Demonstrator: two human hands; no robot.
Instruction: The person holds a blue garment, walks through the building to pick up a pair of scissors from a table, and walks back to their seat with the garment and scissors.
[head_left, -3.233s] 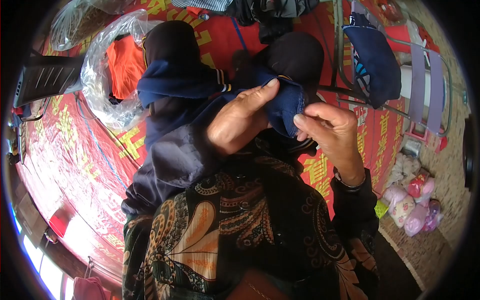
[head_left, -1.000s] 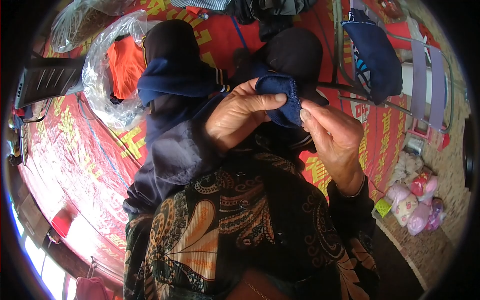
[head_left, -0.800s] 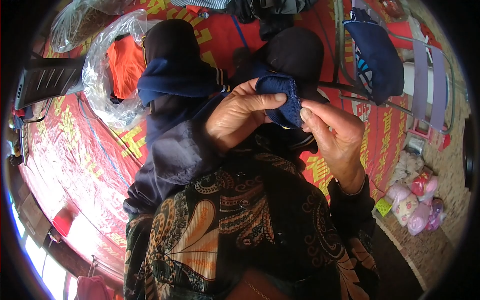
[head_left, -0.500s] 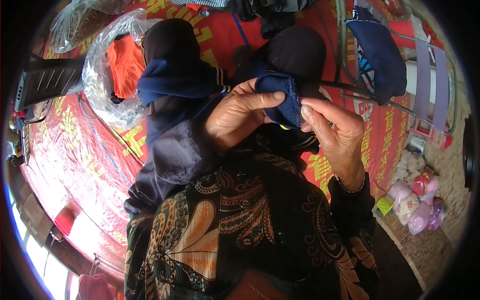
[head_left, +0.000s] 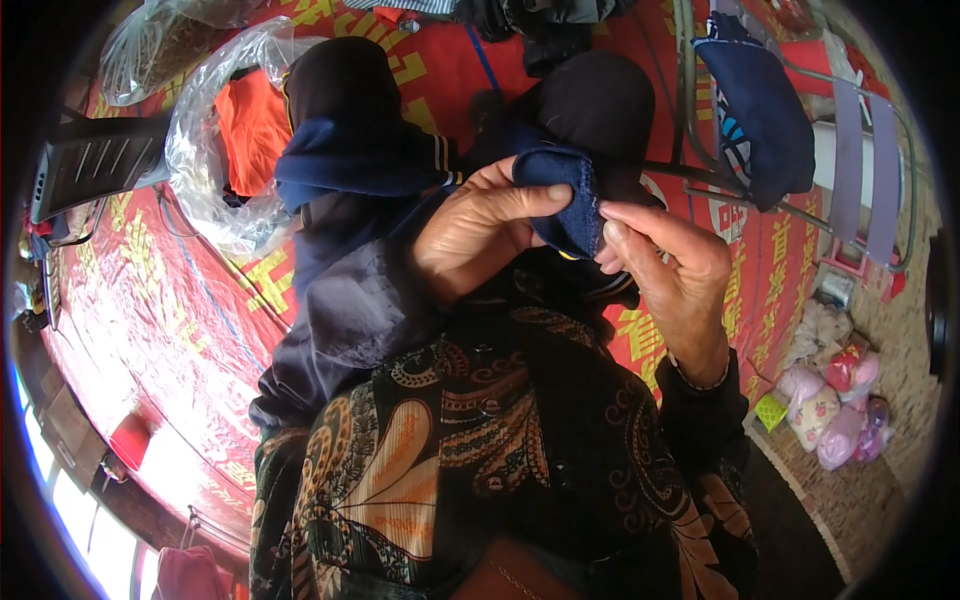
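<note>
My left hand (head_left: 485,220) grips a navy knitted garment piece (head_left: 562,185), thumb pressed flat on top and fingers behind it. A frayed, pale-flecked edge of the knit runs down its right side, with a bit of yellow at the bottom. At that edge, my right hand (head_left: 672,268) is pinched, thumb and index fingertip together. Whatever lies between those fingertips is too small to make out. More navy cloth (head_left: 350,160) with striped trim drapes over my knee and lap, below and left of the held piece.
A clear plastic bag (head_left: 190,150) with orange cloth (head_left: 250,130) stands left beside a black chair (head_left: 100,165). At right, a metal-framed chair (head_left: 870,180) has navy garments (head_left: 760,120) over it. Pink bundles (head_left: 835,415) lie on the floor by the red printed sheet (head_left: 150,290).
The right fingertips have shifted slightly down along the fabric edge. The left hand keeps its grip on the knit, which has tilted a little.
</note>
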